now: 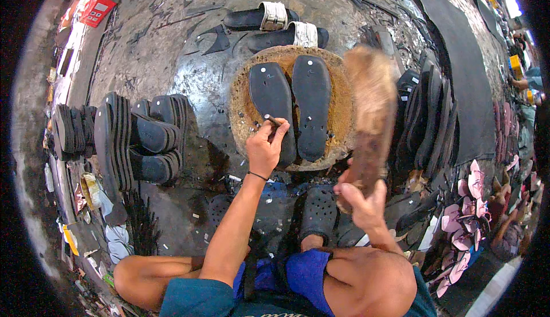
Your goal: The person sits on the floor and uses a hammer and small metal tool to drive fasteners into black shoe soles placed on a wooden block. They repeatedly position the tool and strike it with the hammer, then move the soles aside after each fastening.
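Two black shoe soles lie side by side on a round wooden block [339, 82]. My left hand [264, 153] pinches a short, dark hole punch with a pale top [271, 120], held over the heel half of the left sole [269, 87]. The right sole [311, 96] has small holes toward its near end and a white dot at its far end. Wrapped round the narrow end of a wooden mallet [375, 116], my right hand [365, 205] is beside the block. The mallet's broad end is raised and smeared by motion.
Beyond the block lie two sandals with white straps [275, 16]. Stacks of black soles [114, 139] stand at left, more soles [427, 116] at right by a black rubber sheet [458, 59]. Pink straps [464, 219] lie lower right. Another person's hand [520, 84] shows at far right.
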A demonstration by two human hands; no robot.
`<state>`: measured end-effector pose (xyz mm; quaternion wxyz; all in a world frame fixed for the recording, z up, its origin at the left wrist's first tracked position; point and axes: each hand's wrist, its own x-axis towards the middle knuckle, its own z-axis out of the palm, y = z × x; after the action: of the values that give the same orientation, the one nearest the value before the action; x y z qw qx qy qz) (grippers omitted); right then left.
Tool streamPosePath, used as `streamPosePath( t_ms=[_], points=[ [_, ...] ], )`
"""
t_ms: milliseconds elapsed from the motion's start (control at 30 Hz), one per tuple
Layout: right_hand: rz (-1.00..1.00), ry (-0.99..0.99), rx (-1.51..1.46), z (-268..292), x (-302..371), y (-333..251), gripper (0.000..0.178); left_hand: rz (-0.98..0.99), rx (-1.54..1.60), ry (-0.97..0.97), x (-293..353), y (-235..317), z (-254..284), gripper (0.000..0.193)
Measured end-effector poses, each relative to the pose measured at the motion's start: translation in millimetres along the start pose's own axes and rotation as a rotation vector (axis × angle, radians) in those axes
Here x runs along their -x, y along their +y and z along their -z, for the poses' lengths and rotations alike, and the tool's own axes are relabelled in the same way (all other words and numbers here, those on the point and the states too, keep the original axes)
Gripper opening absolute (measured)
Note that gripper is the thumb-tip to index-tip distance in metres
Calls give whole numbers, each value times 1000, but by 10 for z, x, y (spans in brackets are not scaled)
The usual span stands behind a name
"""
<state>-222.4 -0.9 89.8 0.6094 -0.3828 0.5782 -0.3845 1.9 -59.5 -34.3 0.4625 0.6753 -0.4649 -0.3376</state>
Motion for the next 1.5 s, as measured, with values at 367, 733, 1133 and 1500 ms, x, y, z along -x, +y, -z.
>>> streamPosePath(
  t_ms=[367, 733, 1133, 1500],
  points=[
    [-96, -424, 312, 213, -94, 670, 50, -444, -314, -150, 79, -229, 98, 32],
    [-433, -144, -425, -340, -318, 591, 40, 339, 465, -116, 455, 342, 256, 18],
    [-179, -88, -37, -415, -220, 597, 30, 232, 494, 146, 73, -142, 362, 24],
    [303, -67, -55, -234, -4, -803, 57, -120, -76, 231, 128, -98, 239, 19]
  ],
)
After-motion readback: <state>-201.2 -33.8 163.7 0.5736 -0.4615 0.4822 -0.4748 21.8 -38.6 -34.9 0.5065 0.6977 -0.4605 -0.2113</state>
